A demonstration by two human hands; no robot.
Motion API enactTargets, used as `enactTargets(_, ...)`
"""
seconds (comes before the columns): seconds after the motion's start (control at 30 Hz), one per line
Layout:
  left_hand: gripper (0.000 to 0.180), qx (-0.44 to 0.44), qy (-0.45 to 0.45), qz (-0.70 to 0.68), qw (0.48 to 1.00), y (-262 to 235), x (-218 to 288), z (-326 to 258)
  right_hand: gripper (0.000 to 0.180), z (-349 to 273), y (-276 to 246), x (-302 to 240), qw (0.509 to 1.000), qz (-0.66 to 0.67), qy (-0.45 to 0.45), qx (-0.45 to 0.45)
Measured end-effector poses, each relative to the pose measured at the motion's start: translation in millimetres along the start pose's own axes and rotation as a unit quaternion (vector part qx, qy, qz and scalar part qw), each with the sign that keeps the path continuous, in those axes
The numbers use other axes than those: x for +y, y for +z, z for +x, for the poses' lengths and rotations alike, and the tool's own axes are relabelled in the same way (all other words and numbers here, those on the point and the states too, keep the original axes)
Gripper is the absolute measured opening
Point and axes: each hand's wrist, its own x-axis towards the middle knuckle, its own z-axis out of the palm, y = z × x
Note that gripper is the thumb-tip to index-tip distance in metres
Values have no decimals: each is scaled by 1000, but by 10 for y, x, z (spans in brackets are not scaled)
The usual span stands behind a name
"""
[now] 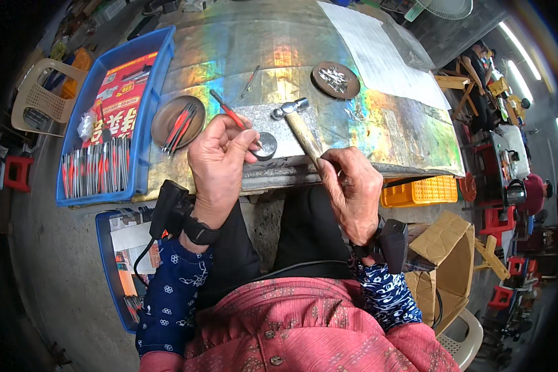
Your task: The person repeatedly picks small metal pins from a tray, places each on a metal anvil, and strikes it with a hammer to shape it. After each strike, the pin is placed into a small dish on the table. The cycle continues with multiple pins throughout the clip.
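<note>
My left hand (220,164) is closed on a slim red-and-black stick-like piece (230,114), its dark end pointing up and away to the left. Right by those fingertips, a small black round block (265,147) with a grey top sits at the near edge of a grey stone slab (304,127). My right hand (353,189) pinches the lower end of a wooden-handled hammer (304,133), whose metal head lies over the slab. To the left, a brown dish (161,124) holds several similar red-and-black pieces. Another brown dish (319,77), farther off, carries small silvery bits.
A blue tray (144,142) of slim red, black and silver pieces stands at the table's left. One thin piece (250,82) lies beyond the slab. White sheets (381,56) cover the far right. Below are a yellow crate (421,192), a cardboard box (452,260) and another blue bin (108,260).
</note>
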Motion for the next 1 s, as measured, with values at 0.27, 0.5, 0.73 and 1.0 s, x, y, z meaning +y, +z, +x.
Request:
enactTargets(0.27, 9, 32, 10, 30, 999, 71, 20, -11, 12, -4, 13, 51, 1000, -1, 2, 1)
enactTargets(0.5, 8, 33, 31, 93, 995, 86, 8, -52, 13, -17, 11, 81, 1000, -11, 0, -7)
enactTargets(0.73, 12, 22, 148, 246, 958, 108, 11, -89, 46, -29, -89, 82, 980, -164, -5, -114)
enactTargets(1.0, 13, 18, 175, 276, 945, 128, 57, -82, 39, -4, 115, 88, 943, -282, 56, -165)
